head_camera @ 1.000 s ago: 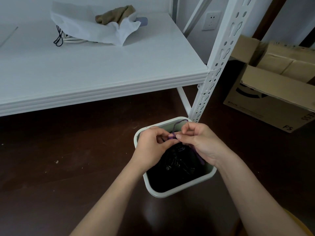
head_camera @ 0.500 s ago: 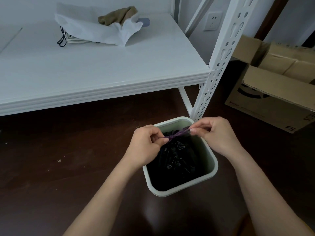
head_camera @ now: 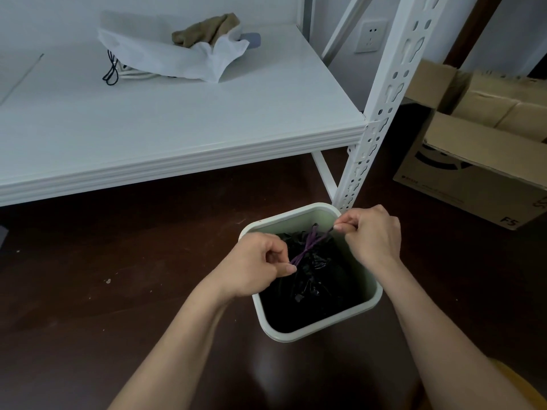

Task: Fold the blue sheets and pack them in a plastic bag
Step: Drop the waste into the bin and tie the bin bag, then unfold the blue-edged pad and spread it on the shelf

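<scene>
Your left hand (head_camera: 257, 265) and right hand (head_camera: 371, 232) each pinch one end of a purple drawstring (head_camera: 310, 243), stretched taut over the gathered black plastic bag (head_camera: 313, 285) inside a pale green bin (head_camera: 296, 216) on the dark floor (head_camera: 118, 276). Behind it, a white fabric bag (head_camera: 165, 56) and a tan cloth (head_camera: 204, 29) lie on the white shelf (head_camera: 177, 113), with cardboard boxes (head_camera: 479, 137) at right.

Cardboard box (head_camera: 485, 161) cut by right edge; black bag (head_camera: 313, 288) contents unseen.
</scene>
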The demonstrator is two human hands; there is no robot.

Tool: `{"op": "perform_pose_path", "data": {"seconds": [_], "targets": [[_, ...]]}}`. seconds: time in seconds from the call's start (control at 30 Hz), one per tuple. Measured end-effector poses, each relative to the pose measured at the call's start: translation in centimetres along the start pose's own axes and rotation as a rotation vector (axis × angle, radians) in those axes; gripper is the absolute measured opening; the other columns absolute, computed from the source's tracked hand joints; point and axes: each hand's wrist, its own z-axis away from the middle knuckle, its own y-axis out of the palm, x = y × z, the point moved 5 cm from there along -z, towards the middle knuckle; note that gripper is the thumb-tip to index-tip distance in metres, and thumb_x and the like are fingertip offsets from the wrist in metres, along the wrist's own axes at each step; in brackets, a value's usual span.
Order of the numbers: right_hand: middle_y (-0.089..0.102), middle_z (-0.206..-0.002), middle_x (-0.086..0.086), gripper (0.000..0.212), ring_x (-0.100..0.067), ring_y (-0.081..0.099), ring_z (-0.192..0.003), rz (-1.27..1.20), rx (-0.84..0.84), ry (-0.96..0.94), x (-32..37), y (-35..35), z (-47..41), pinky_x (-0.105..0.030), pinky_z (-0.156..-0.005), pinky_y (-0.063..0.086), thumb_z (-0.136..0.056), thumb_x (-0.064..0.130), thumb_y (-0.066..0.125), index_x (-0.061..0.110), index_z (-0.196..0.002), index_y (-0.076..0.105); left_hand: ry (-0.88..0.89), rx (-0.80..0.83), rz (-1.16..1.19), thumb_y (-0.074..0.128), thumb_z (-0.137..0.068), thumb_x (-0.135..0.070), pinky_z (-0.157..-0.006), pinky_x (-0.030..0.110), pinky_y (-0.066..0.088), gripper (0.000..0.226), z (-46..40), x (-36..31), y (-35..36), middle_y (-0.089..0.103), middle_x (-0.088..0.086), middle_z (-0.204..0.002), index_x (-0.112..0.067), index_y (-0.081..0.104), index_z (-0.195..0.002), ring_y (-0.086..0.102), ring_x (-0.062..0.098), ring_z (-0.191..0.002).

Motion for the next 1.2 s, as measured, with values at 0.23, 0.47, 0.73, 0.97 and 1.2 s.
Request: {"op": "perform_pose_path", "data": {"seconds": [0.23,0.47,0.73,0.97,1.2], "targets": [[0.063,-0.095,0.009,0.012,-0.018,0.048,-0.106,0.007,-0.034,-0.008,-0.5,1.7,-0.8,-0.023,-0.089,0.022,-0.086,0.029,0.067,0.039,-0.087,0.073,-0.013,0.020,0.113,0.072,-0.083,-0.019,-0.061,0.027,0.042,0.020,0.2,0.3,-0.4,0.053,-0.005,-0.062,-0.012,0.066,-0.066,0.047,0.011,-0.060],[0.064,-0.109,0.003,0.040,-0.021,0.041,-0.114,-0.168,-0.168,0.024,-0.1,-1.1,-0.8,-0.033,-0.095,0.028,-0.088,-0.004,0.052,0.023,-0.112,0.068,-0.060,-0.532,0.267,0.057,-0.088,-0.001,-0.068,0.030,0.051,0.028,-0.4,2.8,-3.8,0.062,-0.001,-0.086,-0.023,0.063,-0.103,0.060,0.030,-0.078],[0.063,-0.115,0.007,0.028,-0.019,0.043,-0.114,-0.229,-0.062,-0.095,3.3,-2.9,0.5,-0.026,-0.095,0.033,-0.090,0.004,0.056,0.023,-0.102,0.072,-0.156,-0.661,0.258,0.057,-0.089,-0.004,-0.064,0.025,0.049,0.026,0.3,4.0,-4.3,0.060,-0.003,-0.089,-0.023,0.061,-0.106,0.058,0.015,-0.071],[0.065,-0.113,0.007,0.026,-0.013,0.047,-0.109,-0.232,0.120,-0.149,11.1,-12.7,2.3,-0.013,-0.091,0.029,-0.087,0.002,0.060,0.024,-0.092,0.074,-0.305,-0.499,0.317,0.057,-0.089,-0.003,-0.069,0.033,0.052,0.027,5.5,-3.7,-9.7,0.064,-0.004,-0.077,-0.027,0.065,-0.081,0.063,0.018,-0.069],[0.063,-0.105,0.009,0.025,-0.011,0.051,-0.101,-0.292,0.163,-0.244,22.1,-24.3,2.8,-0.026,-0.092,0.040,-0.087,0.002,0.061,0.024,-0.091,0.073,-0.302,-0.519,0.310,0.057,-0.089,-0.007,-0.064,0.022,0.047,0.025,11.1,-14.8,-20.2,0.063,-0.006,-0.075,-0.028,0.066,-0.081,0.063,0.022,-0.069]]}}
